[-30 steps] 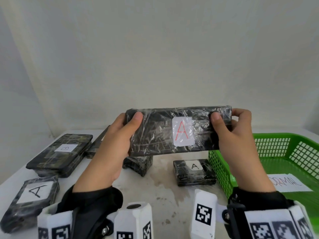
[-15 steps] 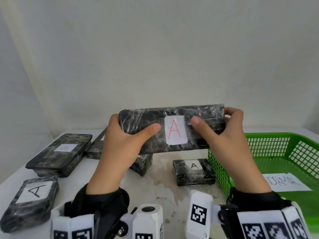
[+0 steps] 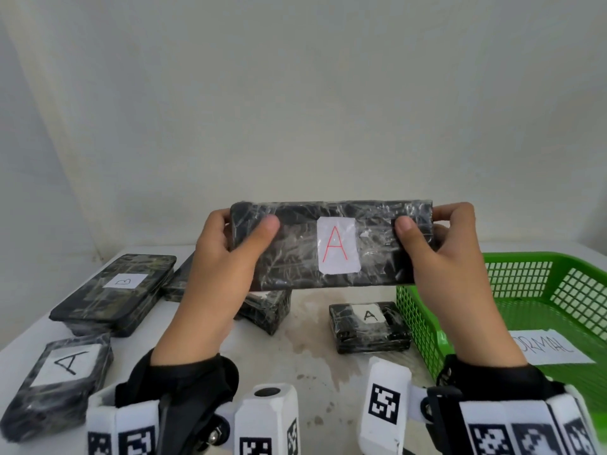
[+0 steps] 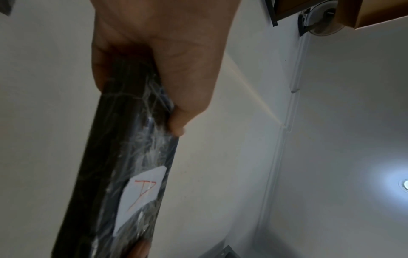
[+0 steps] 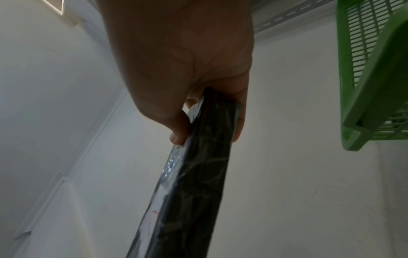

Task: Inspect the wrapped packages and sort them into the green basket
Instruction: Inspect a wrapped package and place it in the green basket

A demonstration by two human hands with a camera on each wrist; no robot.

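Aloft, package [image 3: 331,244] ends gripped, basket [image 3: 532,267] beside

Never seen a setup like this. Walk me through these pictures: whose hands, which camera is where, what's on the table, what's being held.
No machine here: a person works with bare hands and wears three cameras. The wide picture comes from a head camera looking down. The other two come from cameras strapped to the wrists, looking along each hand from below.

The left hand and right hand grip the two ends of a long black wrapped package, held up in the air. Its white label with a red A faces the head camera. The wrist views show the same package edge-on, thumb on one face and fingers on the other.

On the white table lie more wrapped packages: one marked B, two marked A, and others partly hidden behind the left hand. At right stands a green basket with a paper slip inside, its writing partly covered.
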